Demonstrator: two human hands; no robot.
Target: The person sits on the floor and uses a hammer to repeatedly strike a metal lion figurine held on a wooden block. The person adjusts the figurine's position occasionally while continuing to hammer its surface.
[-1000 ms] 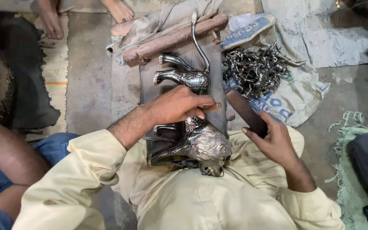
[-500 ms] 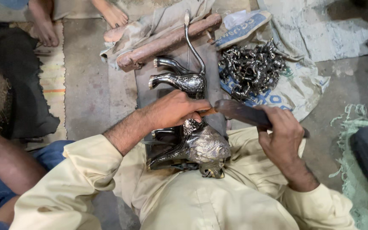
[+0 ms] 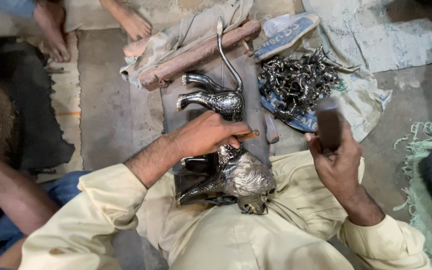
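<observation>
Grey concrete floor (image 3: pixel 103 95) spreads under the scene, partly covered by pale woven sacks (image 3: pixel 361 95) toward one o'clock and a frayed green mat (image 3: pixel 421 165) at three o'clock. A dark flat slab (image 3: pixel 256 115) runs from the person's lap toward twelve o'clock, with a brown wooden block (image 3: pixel 196 55) wrapped in drab cloth (image 3: pixel 186 30) lying across its far end. On the slab lies a silvery metal animal figure (image 3: pixel 221 102) with a long curved neck, and nearer the lap a second metal figure (image 3: pixel 236 175), larger and embossed, rests against the person's cream clothing. The left hand (image 3: pixel 203 135) is closed around a thin tool with a wooden handle (image 3: pixel 250 135), pressing down at the top of that larger figure. The right hand (image 3: pixel 333 160) is curled tightly around a dark blurred hammer (image 3: pixel 328 122), raised at about three o'clock, well apart from the figures. A heap of small shiny metal parts (image 3: pixel 296 82) sits on a printed sack at one o'clock, just beside the slab. Bare feet (image 3: pixel 131 20) of another person show at eleven o'clock, and another person's arm (image 3: pixel 6 195) enters at eight o'clock. Open floor lies between the slab and the left edge.
</observation>
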